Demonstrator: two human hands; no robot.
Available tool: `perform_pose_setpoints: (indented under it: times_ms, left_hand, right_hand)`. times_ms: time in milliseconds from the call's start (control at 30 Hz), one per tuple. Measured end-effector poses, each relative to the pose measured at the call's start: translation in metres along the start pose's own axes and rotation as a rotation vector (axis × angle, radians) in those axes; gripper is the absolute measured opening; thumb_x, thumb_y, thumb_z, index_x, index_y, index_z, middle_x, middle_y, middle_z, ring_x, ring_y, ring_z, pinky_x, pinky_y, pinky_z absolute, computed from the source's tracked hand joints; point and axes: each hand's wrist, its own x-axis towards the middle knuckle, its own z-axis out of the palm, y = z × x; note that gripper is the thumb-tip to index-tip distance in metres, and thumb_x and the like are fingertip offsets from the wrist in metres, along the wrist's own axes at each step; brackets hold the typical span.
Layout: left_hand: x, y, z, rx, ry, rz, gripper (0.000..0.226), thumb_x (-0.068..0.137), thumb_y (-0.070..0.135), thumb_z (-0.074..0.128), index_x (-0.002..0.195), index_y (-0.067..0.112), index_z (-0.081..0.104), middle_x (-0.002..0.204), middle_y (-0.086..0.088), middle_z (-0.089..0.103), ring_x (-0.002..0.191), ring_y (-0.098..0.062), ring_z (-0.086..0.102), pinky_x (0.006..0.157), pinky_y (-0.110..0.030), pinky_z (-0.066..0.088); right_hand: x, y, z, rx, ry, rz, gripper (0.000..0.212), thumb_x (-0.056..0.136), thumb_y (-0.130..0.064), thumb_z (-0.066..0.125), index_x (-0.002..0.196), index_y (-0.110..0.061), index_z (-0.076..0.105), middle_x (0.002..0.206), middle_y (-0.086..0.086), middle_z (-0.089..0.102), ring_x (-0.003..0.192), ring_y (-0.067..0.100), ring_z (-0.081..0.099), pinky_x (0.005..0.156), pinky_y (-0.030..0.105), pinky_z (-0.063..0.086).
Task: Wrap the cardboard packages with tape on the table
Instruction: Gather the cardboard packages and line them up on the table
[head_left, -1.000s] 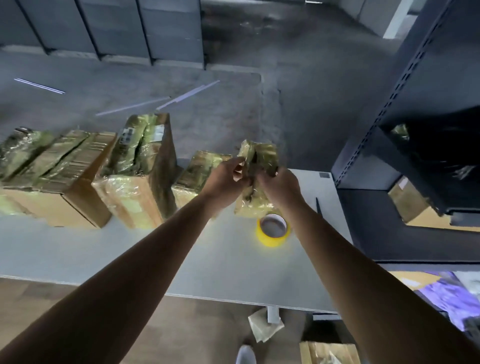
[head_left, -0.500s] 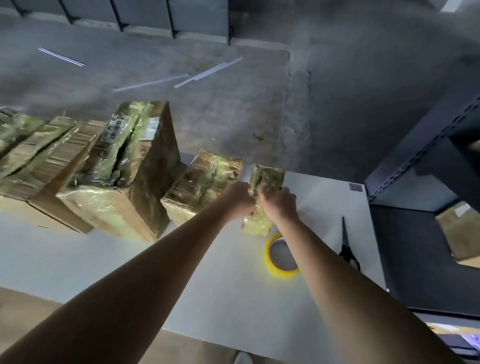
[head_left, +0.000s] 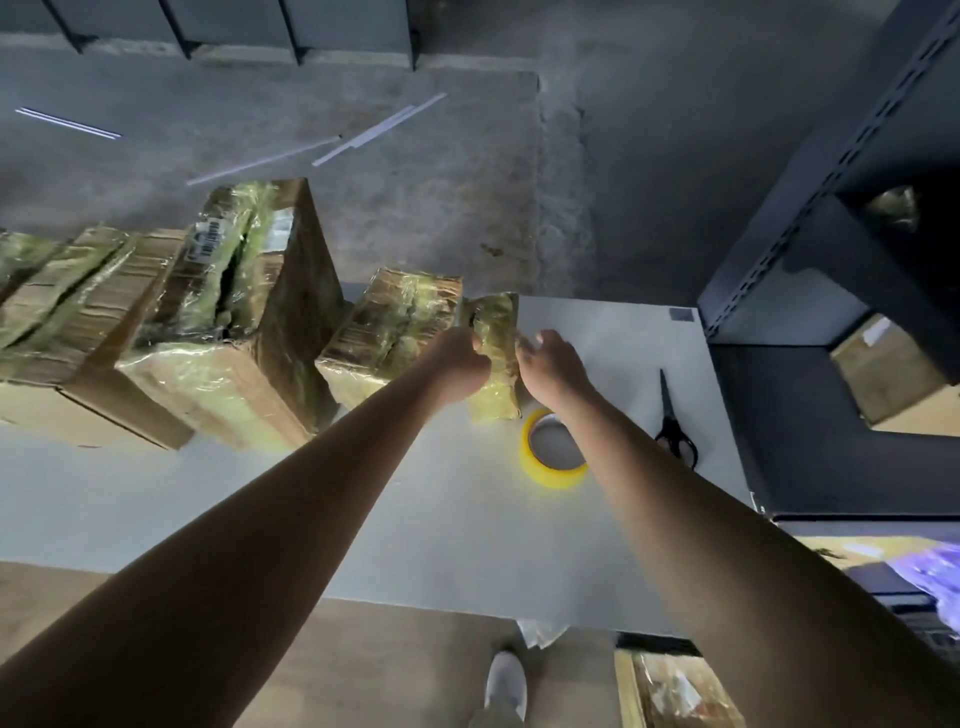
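Both bare arms extended forward, 2 hands close together.
The forearms converge from the lower corners of the view. The left hand (head_left: 460, 364) shows its back, fingers curled onto the left edge of a small wrapped package (head_left: 496, 332), gripping it. The right hand (head_left: 553, 366) sits just beside the package's right edge, fingers loosely spread, thumb raised; contact cannot be told.

Logged black scissors (head_left: 674, 426) lying flat, blades pointing away, handles nearer, just beside dark metal rack (head_left: 810, 208). Saw white strips (head_left: 379, 129) scattered on concrete floor (head_left: 649, 156) beyond. Noted white shoe (head_left: 505, 686) at bottom edge, purple plastic (head_left: 935, 577) low at right, blurred.
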Motion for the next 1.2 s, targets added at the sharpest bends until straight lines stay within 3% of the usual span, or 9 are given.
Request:
perform_pose_setpoints:
  times_ms: [167, 233, 300, 433, 800, 967, 1067, 1200]
  left_hand:
    - [-0.054, -0.023, 0.003, -0.107, -0.005, 0.020, 0.040, 0.084, 0.005, 0.043, 0.122, 0.007, 0.058, 0.116, -0.009, 0.058, 0.096, -0.025, 0.059, 0.064, -0.026, 0.049]
    - [-0.079, -0.033, 0.006, -0.121, 0.000, 0.032, 0.040, 0.084, 0.008, 0.045, 0.122, 0.009, 0.059, 0.121, -0.006, 0.057, 0.099, -0.025, 0.061, 0.070, -0.028, 0.053]
    - [-0.107, -0.042, 0.010, -0.126, 0.014, 0.047, 0.038, 0.086, 0.008, 0.046, 0.122, 0.011, 0.059, 0.121, -0.004, 0.057, 0.097, -0.026, 0.063, 0.066, -0.025, 0.049]
    - [-0.154, -0.059, 0.021, -0.173, 0.020, 0.079, 0.036, 0.086, 0.007, 0.046, 0.120, 0.012, 0.060, 0.125, -0.004, 0.057, 0.100, -0.026, 0.062, 0.087, -0.034, 0.054]
    - [-0.238, -0.050, 0.086, -0.268, -0.003, 0.046, 0.031, 0.084, 0.005, 0.044, 0.108, 0.015, 0.061, 0.111, -0.005, 0.062, 0.101, -0.027, 0.062, 0.089, -0.040, 0.054]
    - [-0.276, -0.038, 0.155, -0.272, -0.040, 0.023, 0.031, 0.084, 0.001, 0.043, 0.106, 0.013, 0.061, 0.106, -0.005, 0.063, 0.093, -0.028, 0.064, 0.086, -0.039, 0.055]
    - [-0.303, -0.034, 0.207, -0.265, -0.060, -0.006, 0.028, 0.086, 0.002, 0.043, 0.105, 0.013, 0.061, 0.110, -0.008, 0.063, 0.092, -0.029, 0.064, 0.084, -0.040, 0.055]
    - [-0.336, -0.026, 0.283, -0.271, -0.076, -0.047, 0.026, 0.086, -0.001, 0.044, 0.102, 0.007, 0.063, 0.104, -0.017, 0.065, 0.093, -0.030, 0.064, 0.080, -0.038, 0.056]
  right_hand:
    - [-0.061, 0.002, 0.018, 0.127, 0.119, -0.068, 0.045, 0.102, -0.036, 0.039, 0.128, 0.000, 0.050, 0.128, 0.021, 0.056, 0.111, 0.039, 0.057, 0.094, 0.045, 0.046]
    - [-0.090, 0.004, 0.027, 0.187, 0.146, -0.066, 0.044, 0.101, -0.037, 0.041, 0.130, -0.005, 0.051, 0.131, 0.018, 0.056, 0.113, 0.037, 0.057, 0.094, 0.047, 0.048]
    - [-0.120, 0.005, 0.033, 0.232, 0.150, -0.017, 0.046, 0.099, -0.042, 0.041, 0.132, -0.010, 0.049, 0.131, 0.016, 0.056, 0.112, 0.034, 0.058, 0.092, 0.051, 0.050]
    - [-0.175, 0.015, 0.045, 0.282, 0.179, 0.017, 0.039, 0.099, -0.033, 0.041, 0.128, -0.009, 0.051, 0.120, 0.015, 0.060, 0.103, 0.033, 0.062, 0.089, 0.050, 0.052]
    - [-0.284, 0.076, 0.044, 0.409, 0.207, 0.125, 0.038, 0.098, -0.035, 0.040, 0.126, -0.013, 0.052, 0.117, 0.010, 0.060, 0.103, 0.031, 0.064, 0.089, 0.050, 0.053]
    - [-0.321, 0.140, 0.043, 0.518, 0.177, 0.180, 0.030, 0.099, -0.028, 0.042, 0.121, -0.011, 0.054, 0.087, 0.004, 0.060, 0.095, 0.031, 0.067, 0.077, 0.048, 0.058]
    - [-0.341, 0.192, 0.045, 0.510, 0.145, 0.187, 0.030, 0.100, -0.030, 0.041, 0.118, -0.011, 0.054, 0.098, 0.011, 0.062, 0.095, 0.033, 0.067, 0.079, 0.052, 0.057]
    - [-0.369, 0.277, 0.047, 0.421, 0.138, 0.205, 0.049, 0.093, -0.047, 0.037, 0.127, -0.016, 0.051, 0.119, 0.010, 0.061, 0.105, 0.027, 0.063, 0.089, 0.051, 0.053]
